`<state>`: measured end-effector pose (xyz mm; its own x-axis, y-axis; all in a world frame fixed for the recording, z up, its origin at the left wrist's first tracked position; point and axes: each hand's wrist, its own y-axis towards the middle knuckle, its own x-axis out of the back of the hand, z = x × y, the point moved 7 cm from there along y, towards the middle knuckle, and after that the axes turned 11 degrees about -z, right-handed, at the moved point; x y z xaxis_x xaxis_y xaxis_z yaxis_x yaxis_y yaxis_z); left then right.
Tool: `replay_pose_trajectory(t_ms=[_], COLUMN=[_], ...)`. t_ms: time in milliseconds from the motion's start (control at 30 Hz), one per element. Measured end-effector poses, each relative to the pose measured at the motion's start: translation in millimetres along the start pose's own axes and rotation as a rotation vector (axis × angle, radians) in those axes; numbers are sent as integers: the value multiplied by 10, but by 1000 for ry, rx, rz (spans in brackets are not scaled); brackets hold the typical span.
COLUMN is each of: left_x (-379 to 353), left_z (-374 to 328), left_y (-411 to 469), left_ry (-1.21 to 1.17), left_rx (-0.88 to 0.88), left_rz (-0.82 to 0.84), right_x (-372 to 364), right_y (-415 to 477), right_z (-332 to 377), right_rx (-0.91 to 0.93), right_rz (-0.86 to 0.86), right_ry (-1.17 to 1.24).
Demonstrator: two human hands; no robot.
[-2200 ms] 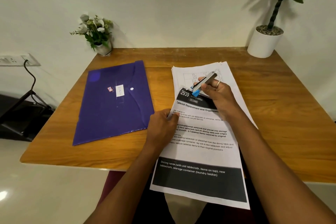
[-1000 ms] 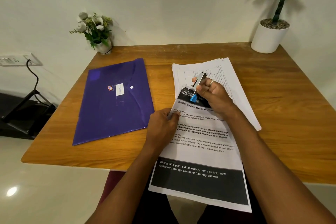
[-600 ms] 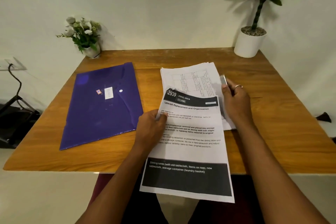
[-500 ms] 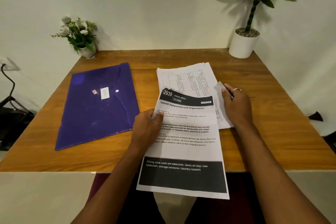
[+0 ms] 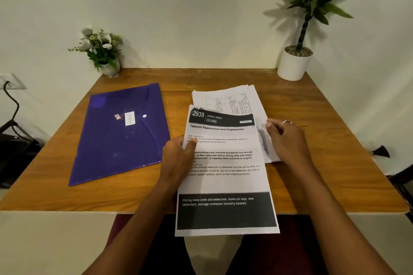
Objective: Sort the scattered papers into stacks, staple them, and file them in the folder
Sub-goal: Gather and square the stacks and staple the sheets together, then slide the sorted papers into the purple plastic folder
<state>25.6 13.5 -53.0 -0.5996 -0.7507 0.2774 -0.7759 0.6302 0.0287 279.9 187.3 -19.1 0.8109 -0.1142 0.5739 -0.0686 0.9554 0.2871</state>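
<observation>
So: left hand [image 5: 178, 161] pinches printed paper set [image 5: 225, 183] by its edge, just right of purple snap folder [image 5: 120, 138]. Right hand [image 5: 288, 140] loose, looks empty, over loose pile [image 5: 228, 98] further right. My guess: pop snap first, slide set in flat.

A wooden worktop [image 5: 335, 118] stands against a plain pale wall [image 5: 190, 18]. A small flower pot [image 5: 105, 56] and a taller potted plant [image 5: 295, 65] stand at its far corners.
</observation>
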Motion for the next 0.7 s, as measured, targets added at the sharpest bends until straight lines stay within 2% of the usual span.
replay_pose_trajectory(t_ms=[100,200,267,400,467,533,633,700], left_x=[-31,-167,-292,-504,-593,-521,-21,395], left_z=[-144,-230,-287,-450,-495,-489,-419,-229], left_y=[43,198,336,628,721,791,870,957], left_ry=[-70,-202,-310,-284,-185,51,373,505], left_rx=[12,150,232,190,108,-14,-197,-156], left_rz=[-26,-8,20,92,159,121,-177,-331], right_x=[-144,-287,-335,-352,-380,-462,-534,-558], right_y=[-96,-52,63,331,408,446,433,442], right_z=[9,-24,6,76,88,11,-65,-82], right_rx=[-231,-438,-431,-327,-274,-260,-230,-180], right_rz=[227,392,438,351,298,276,218,167], right_ry=[232,485,506,303,185,134,95,88])
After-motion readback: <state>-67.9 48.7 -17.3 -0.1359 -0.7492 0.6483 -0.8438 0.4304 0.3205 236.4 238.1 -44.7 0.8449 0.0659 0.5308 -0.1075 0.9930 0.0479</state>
